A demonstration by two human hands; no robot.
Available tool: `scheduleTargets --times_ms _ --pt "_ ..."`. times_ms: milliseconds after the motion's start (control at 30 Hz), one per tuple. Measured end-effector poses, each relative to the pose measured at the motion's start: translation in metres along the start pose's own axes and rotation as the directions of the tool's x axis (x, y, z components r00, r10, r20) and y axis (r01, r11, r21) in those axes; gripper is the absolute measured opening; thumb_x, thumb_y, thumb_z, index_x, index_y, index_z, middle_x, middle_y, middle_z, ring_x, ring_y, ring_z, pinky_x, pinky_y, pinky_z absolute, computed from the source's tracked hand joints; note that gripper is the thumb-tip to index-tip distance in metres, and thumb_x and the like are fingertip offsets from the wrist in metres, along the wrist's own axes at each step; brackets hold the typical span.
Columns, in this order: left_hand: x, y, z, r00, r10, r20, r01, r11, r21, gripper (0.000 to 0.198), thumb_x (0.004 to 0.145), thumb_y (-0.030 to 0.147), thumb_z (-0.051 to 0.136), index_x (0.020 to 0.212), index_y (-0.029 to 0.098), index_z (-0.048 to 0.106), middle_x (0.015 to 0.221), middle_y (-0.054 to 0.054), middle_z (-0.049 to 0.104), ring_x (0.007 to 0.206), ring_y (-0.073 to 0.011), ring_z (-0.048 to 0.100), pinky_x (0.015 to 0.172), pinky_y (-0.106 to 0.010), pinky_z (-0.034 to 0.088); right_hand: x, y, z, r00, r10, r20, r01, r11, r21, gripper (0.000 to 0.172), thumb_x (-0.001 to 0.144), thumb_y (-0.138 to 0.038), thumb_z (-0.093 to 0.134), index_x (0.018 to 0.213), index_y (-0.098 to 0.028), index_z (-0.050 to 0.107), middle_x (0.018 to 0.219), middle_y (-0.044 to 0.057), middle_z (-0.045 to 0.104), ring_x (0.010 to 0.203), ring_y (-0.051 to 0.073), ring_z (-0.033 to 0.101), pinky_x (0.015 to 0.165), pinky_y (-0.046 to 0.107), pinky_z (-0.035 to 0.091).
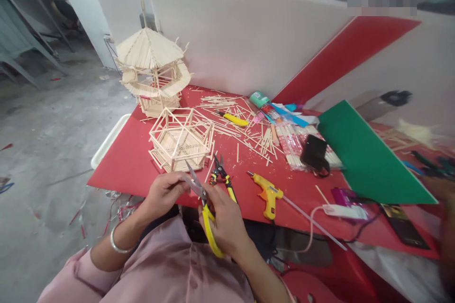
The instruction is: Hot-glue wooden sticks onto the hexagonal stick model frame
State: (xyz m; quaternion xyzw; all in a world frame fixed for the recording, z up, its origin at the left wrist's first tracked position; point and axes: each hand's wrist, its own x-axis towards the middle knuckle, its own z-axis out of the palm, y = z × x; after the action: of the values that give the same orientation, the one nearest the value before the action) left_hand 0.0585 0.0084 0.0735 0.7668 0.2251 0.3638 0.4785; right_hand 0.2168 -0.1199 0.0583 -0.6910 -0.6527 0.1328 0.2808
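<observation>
The right hand (224, 223) is wrapped around the yellow handles of the snips (203, 195), whose blades stand slightly parted over the near edge of the red table (124, 163). The left hand (164, 194) has its fingertips pinched together right at the blades, perhaps on a bit of stick too small to make out. Just beyond lie a hexagonal stick frame (181, 139), pliers (223, 179) and a glue gun (269, 194).
</observation>
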Motion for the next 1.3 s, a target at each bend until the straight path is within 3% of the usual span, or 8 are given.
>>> scheduleTargets --times_ms 300,567,767,900,1033,1300 --pt "0.006 0.004 0.006 1.0 0.009 0.01 -0.009 1.0 -0.02 0.026 0.094 0.021 0.054 0.074 0.016 0.069 0.066 -0.003 0.071 0.061 -0.0129 0.066 0.06 -0.02 0.052 0.0 -0.004 0.001 0.999 0.036 0.03 -0.041 0.98 0.196 0.048 0.082 -0.017 0.054 0.129 -0.022 0.053 0.101 0.006 0.065 0.086 0.02 0.061 0.076 0.03 0.05" --pt "0.007 0.004 0.008 0.998 0.044 0.034 -0.043 0.999 -0.013 0.029 0.096 0.022 0.052 0.074 0.016 0.068 0.067 -0.003 0.07 0.062 -0.0123 0.065 0.061 -0.021 0.05 0.0 -0.001 0.004 0.999 0.034 -0.036 -0.027 0.982 0.186 0.038 0.082 -0.016 0.051 0.119 -0.02 0.058 0.094 0.007 0.067 0.082 0.021 0.063 0.073 0.03 0.051" --pt "0.005 0.001 0.02 0.993 -0.114 -0.004 0.112 0.979 -0.171 0.035 0.097 0.035 0.054 0.069 0.015 0.062 0.056 0.001 0.057 0.047 -0.0078 0.049 0.047 -0.019 0.039 0.001 0.002 0.01 0.993 0.036 -0.116 -0.003 0.962 0.274 0.03 0.086 -0.015 0.05 0.114 -0.022 0.061 0.072 0.0 0.064 0.058 0.014 0.059 0.058 0.023 0.047" --pt "0.004 -0.002 0.026 0.969 -0.248 0.002 0.236 0.92 -0.312 0.037 0.095 0.044 0.056 0.074 0.015 0.062 0.06 0.0 0.058 0.043 -0.0069 0.047 0.045 -0.019 0.039 0.003 0.004 0.007 0.989 0.057 -0.137 -0.03 0.98 0.195 0.039 0.085 -0.017 0.053 0.124 -0.023 0.058 0.096 0.005 0.071 0.082 0.019 0.068 0.073 0.027 0.052" --pt "0.006 -0.002 0.025 0.969 -0.248 0.018 0.24 0.917 -0.318 0.04 0.094 0.048 0.057 0.072 0.015 0.061 0.055 0.002 0.055 0.042 -0.0073 0.048 0.045 -0.019 0.038 0.003 0.004 0.004 0.995 0.046 -0.086 -0.039 0.995 0.087 0.047 0.084 -0.018 0.053 0.13 -0.021 0.054 0.108 0.008 0.07 0.094 0.022 0.067 0.08 0.032 0.053" --pt "0.003 -0.002 0.023 0.965 -0.258 0.04 0.258 0.916 -0.307 0.044 0.093 0.052 0.056 0.069 0.015 0.058 0.055 0.002 0.054 0.041 -0.0066 0.047 0.043 -0.019 0.037 0.004 -0.004 0.008 0.997 0.069 -0.033 -0.062 0.982 0.179 0.039 0.085 -0.018 0.051 0.124 -0.023 0.059 0.096 0.005 0.071 0.081 0.02 0.067 0.07 0.028 0.05"
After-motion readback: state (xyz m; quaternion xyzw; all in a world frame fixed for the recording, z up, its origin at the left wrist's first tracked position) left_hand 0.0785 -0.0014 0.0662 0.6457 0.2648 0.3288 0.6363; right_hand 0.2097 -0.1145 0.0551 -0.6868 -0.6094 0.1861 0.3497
